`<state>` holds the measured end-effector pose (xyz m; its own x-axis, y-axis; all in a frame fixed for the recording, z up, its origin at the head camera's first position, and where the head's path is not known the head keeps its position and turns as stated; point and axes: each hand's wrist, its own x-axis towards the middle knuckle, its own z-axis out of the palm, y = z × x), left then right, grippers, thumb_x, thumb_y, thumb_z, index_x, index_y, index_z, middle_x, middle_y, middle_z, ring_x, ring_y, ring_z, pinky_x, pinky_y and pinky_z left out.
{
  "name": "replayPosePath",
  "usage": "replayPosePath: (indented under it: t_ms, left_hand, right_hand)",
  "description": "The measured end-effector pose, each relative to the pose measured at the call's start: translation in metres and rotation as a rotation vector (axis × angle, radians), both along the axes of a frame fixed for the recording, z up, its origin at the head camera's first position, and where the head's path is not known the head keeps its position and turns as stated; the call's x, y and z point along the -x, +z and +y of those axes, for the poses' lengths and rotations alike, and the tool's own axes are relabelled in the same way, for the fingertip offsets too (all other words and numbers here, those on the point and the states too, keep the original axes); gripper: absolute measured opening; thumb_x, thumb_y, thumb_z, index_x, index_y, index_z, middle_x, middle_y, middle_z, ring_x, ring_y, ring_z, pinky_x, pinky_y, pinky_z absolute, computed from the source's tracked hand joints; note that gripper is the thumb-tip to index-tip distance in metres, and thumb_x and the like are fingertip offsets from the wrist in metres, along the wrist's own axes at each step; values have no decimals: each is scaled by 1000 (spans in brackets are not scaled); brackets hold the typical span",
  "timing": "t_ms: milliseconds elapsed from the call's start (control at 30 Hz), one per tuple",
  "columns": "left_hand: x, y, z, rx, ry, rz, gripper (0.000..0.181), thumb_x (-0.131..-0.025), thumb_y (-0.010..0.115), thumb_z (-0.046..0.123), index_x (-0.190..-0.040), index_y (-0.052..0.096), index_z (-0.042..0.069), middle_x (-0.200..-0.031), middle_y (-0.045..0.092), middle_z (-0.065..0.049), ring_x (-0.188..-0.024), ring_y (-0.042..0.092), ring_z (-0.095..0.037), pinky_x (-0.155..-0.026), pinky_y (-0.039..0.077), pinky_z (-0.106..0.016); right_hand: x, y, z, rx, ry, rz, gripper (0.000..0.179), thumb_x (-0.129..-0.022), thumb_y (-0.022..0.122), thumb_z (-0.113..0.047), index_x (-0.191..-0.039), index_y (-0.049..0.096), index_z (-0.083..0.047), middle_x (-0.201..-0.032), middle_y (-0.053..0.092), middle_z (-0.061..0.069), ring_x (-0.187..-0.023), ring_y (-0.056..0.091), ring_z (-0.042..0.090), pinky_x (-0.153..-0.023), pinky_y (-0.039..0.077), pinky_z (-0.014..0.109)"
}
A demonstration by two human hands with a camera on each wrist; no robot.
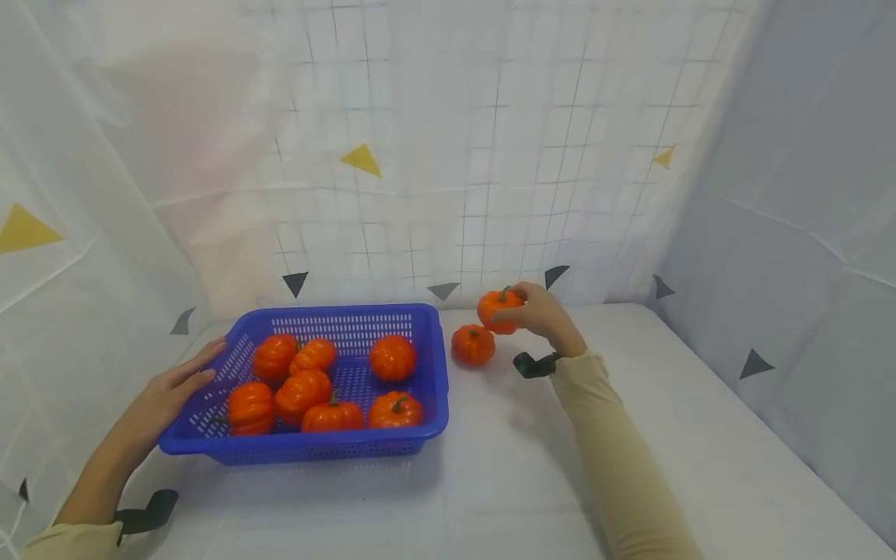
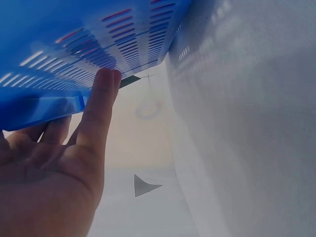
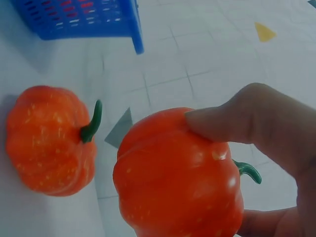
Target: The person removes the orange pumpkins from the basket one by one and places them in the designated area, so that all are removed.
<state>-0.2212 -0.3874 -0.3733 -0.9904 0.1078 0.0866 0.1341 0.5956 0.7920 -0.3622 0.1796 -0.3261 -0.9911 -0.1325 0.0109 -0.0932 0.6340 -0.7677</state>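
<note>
Right hand [image 1: 542,313] gripping pumpkin [image 1: 499,309], left hand [image 1: 164,398] flat against blue basket [image 1: 435,365]

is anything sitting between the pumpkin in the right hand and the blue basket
Yes. A second pumpkin lies on the table just outside the blue basket, between it and the pumpkin held in the right hand.

A staged recording booth: white patterned sheets [image 1: 448,155] drape walls and table [image 1: 532,467]

White table [image 1: 532,482]; gridded backdrop [image 1: 448,140] w/ yellow, grey triangles.
</note>
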Motion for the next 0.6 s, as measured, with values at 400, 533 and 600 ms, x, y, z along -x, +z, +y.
replayPosePath:
  t_ms: [400,533,600]
  left_hand:
    - [2,0,0,-7,-3,-13,65,-112,41,44,-166,20,15,-170,6,-22,-150,3,-59,-102,10,-88]
    - [2,0,0,10,2,-11,65,-112,41,44,-166,20,15,-170,7,-23,-149,5,-61,-102,12,-88]
    - [2,-1,0,23,9,-10,65,-112,41,44,-166,20,15,-170,7,-24,-148,6,-62,-102,12,-88]
  right_hand:
    - [12,-14,14,13,-58,-54,64,-86,81,-28,-137,54,0,-127,60,20,-112,54,39,-99,49,53]
    - [17,-21,19,2,-64,-50,64,-86,80,-28,-135,54,4,-126,60,21,-109,56,38,-96,51,49]
    - [20,-25,20,-5,-71,-60,63,-85,80,-28,-133,54,4,-125,60,20,-108,57,37,-95,52,47]
